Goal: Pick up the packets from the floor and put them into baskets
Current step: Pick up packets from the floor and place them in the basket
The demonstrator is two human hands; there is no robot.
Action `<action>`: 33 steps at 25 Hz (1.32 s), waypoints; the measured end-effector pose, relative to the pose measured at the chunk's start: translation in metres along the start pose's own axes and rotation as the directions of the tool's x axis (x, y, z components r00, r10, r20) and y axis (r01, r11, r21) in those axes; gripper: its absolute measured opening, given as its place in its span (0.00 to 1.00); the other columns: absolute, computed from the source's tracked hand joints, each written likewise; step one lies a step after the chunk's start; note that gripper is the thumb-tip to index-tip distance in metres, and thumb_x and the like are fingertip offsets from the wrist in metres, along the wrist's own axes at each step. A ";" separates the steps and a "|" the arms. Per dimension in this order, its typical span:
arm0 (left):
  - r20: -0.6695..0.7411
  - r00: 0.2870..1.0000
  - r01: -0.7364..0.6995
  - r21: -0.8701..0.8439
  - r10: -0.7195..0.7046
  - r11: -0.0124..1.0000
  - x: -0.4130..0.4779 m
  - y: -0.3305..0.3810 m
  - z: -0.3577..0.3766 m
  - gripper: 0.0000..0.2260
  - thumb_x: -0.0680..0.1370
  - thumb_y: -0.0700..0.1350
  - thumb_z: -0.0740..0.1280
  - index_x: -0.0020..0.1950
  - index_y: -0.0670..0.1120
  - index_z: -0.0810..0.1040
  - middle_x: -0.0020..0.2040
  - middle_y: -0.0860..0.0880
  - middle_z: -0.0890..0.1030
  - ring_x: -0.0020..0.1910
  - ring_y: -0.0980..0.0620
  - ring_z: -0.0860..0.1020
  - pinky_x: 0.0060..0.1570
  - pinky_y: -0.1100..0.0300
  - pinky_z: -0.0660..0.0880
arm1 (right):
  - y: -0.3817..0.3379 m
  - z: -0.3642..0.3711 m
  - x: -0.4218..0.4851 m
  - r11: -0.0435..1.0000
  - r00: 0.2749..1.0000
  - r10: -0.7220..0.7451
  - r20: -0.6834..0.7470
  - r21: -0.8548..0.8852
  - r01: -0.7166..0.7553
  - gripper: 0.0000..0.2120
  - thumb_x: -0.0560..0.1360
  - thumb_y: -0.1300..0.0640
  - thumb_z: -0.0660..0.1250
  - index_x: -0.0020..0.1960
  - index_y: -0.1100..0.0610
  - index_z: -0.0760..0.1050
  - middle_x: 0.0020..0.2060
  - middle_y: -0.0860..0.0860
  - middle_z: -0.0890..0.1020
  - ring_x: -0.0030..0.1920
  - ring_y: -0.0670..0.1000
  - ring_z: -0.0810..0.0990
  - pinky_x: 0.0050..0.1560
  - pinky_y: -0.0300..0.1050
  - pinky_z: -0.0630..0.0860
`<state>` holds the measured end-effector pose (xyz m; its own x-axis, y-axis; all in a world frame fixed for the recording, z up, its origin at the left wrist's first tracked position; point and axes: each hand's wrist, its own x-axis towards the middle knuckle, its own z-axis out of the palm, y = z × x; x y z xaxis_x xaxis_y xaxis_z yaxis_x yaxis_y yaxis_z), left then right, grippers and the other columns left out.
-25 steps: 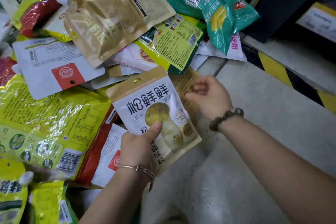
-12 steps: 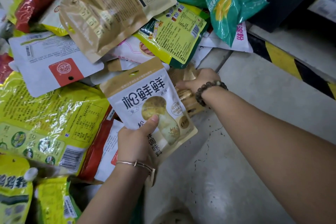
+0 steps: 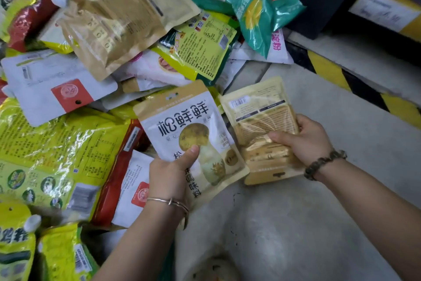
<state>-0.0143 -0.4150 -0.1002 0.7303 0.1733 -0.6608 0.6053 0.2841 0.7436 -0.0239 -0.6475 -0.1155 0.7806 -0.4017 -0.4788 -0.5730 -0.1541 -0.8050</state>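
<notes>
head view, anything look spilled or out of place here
Yes: a heap of packets sprawls on the grey floor, overlapping at all angles. The left hand holds a white mushroom packet, the right hand a tan packet. No basket is in view.

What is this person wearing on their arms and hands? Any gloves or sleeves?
No gloves and no sleeves in view: both forearms are bare. The left hand has thin metal bangles round its wrist, joined at a small knot. The right hand has a bracelet of dark, chunky beads at its wrist. No rings or watch can be made out.
</notes>
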 end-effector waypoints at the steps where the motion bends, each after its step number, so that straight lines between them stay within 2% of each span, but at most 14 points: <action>1: 0.018 1.000 0.008 0.007 -0.008 1.000 0.000 0.000 0.002 0.08 0.67 0.35 0.72 0.45 0.42 0.83 0.45 0.42 0.85 0.43 0.41 0.83 0.45 0.44 0.78 | -0.001 -0.009 -0.006 1.000 1.000 -0.022 -0.005 -0.003 0.022 0.12 0.66 0.63 0.76 0.42 0.49 0.76 0.38 0.42 0.82 0.32 0.35 0.79 0.32 0.26 0.73; 3: 0.065 0.998 -0.014 0.020 0.012 1.000 0.001 0.003 0.009 0.05 0.68 0.37 0.72 0.42 0.45 0.85 0.45 0.44 0.85 0.44 0.42 0.83 0.48 0.44 0.78 | -0.005 -0.029 -0.018 0.999 0.998 -0.051 -0.038 0.013 0.052 0.11 0.66 0.63 0.75 0.43 0.51 0.77 0.38 0.42 0.82 0.33 0.36 0.79 0.33 0.27 0.74; 6: 0.138 0.990 -0.041 0.000 0.041 0.999 -0.008 0.013 0.029 0.05 0.73 0.38 0.68 0.45 0.44 0.84 0.44 0.46 0.85 0.41 0.46 0.84 0.42 0.49 0.80 | -0.015 -0.059 -0.034 0.991 0.991 -0.073 -0.116 0.103 0.085 0.07 0.69 0.60 0.73 0.44 0.51 0.78 0.36 0.42 0.83 0.34 0.37 0.81 0.32 0.28 0.74; 9: 0.246 0.967 -0.073 0.017 0.066 0.997 -0.030 0.028 0.055 0.06 0.73 0.38 0.68 0.47 0.42 0.83 0.46 0.43 0.85 0.44 0.42 0.83 0.49 0.42 0.78 | -0.029 -0.083 -0.052 0.947 0.983 -0.046 -0.176 0.306 0.099 0.05 0.71 0.58 0.71 0.45 0.50 0.79 0.37 0.42 0.85 0.36 0.40 0.83 0.30 0.29 0.74; 13: 0.319 0.931 -0.198 0.023 0.180 0.980 -0.057 0.051 0.087 0.05 0.75 0.37 0.67 0.46 0.43 0.82 0.45 0.44 0.85 0.44 0.43 0.83 0.52 0.39 0.76 | -0.051 -0.107 -0.071 0.914 0.958 -0.071 -0.278 0.366 0.174 0.01 0.73 0.55 0.69 0.44 0.50 0.79 0.35 0.43 0.84 0.35 0.41 0.83 0.29 0.30 0.74; 15: 0.369 0.900 -0.248 -0.005 0.232 0.969 -0.072 0.064 0.101 0.05 0.76 0.37 0.66 0.46 0.44 0.81 0.45 0.46 0.85 0.44 0.45 0.83 0.53 0.41 0.76 | -0.063 -0.123 -0.081 0.897 0.932 -0.091 -0.352 0.377 0.230 0.03 0.74 0.53 0.68 0.43 0.51 0.79 0.34 0.42 0.84 0.34 0.41 0.83 0.28 0.30 0.74; 18: 0.425 0.851 -0.342 0.006 0.308 0.940 -0.092 0.081 0.117 0.06 0.76 0.37 0.66 0.45 0.45 0.81 0.46 0.46 0.85 0.46 0.43 0.82 0.54 0.39 0.75 | -0.080 -0.145 -0.097 0.885 0.892 -0.132 -0.432 0.353 0.303 0.04 0.75 0.52 0.67 0.43 0.51 0.79 0.33 0.41 0.84 0.34 0.41 0.83 0.30 0.32 0.75; 21: 0.471 0.817 -0.376 0.000 0.332 0.927 -0.109 0.095 0.133 0.05 0.76 0.39 0.67 0.47 0.46 0.82 0.48 0.45 0.84 0.49 0.42 0.82 0.55 0.37 0.74 | -0.097 -0.167 -0.115 0.907 0.849 -0.184 -0.496 0.247 0.341 0.05 0.74 0.49 0.67 0.43 0.50 0.79 0.37 0.43 0.85 0.39 0.44 0.83 0.40 0.39 0.78; 23: 0.518 0.781 -0.393 -0.028 0.350 0.919 -0.124 0.102 0.146 0.06 0.76 0.39 0.67 0.50 0.46 0.81 0.49 0.46 0.84 0.50 0.43 0.82 0.56 0.39 0.74 | -0.112 -0.183 -0.127 0.910 0.808 -0.242 -0.537 0.164 0.381 0.06 0.74 0.48 0.67 0.42 0.49 0.78 0.37 0.44 0.84 0.39 0.43 0.83 0.40 0.40 0.78; 26: 0.588 0.685 -0.461 -0.108 0.430 0.881 -0.154 0.116 0.173 0.08 0.77 0.38 0.65 0.50 0.47 0.81 0.49 0.49 0.84 0.50 0.47 0.82 0.57 0.43 0.75 | -0.137 -0.215 -0.145 0.896 0.726 -0.323 -0.607 0.051 0.441 0.06 0.73 0.47 0.67 0.42 0.49 0.78 0.37 0.45 0.84 0.39 0.44 0.83 0.40 0.41 0.78; 29: 0.616 0.603 -0.501 -0.202 0.507 0.842 -0.189 0.131 0.205 0.09 0.76 0.36 0.65 0.49 0.48 0.81 0.49 0.50 0.84 0.50 0.48 0.82 0.56 0.46 0.75 | -0.155 -0.253 -0.165 0.881 0.673 -0.343 -0.655 0.025 0.473 0.07 0.73 0.46 0.67 0.43 0.49 0.78 0.39 0.46 0.84 0.40 0.45 0.83 0.42 0.42 0.78; 33: 0.636 0.540 -0.549 -0.230 0.551 0.804 -0.237 0.141 0.238 0.07 0.75 0.38 0.67 0.47 0.48 0.81 0.44 0.53 0.85 0.46 0.50 0.83 0.48 0.52 0.77 | -0.170 -0.312 -0.201 0.863 0.629 -0.398 -0.668 -0.039 0.504 0.06 0.72 0.46 0.68 0.42 0.48 0.79 0.37 0.40 0.84 0.39 0.41 0.82 0.40 0.36 0.77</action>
<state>-0.0268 -0.6403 0.1859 0.9293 -0.3501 0.1180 0.0129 0.3499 0.9367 -0.1617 -0.8223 0.2271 0.5519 -0.7946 0.2532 -0.1101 -0.3704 -0.9223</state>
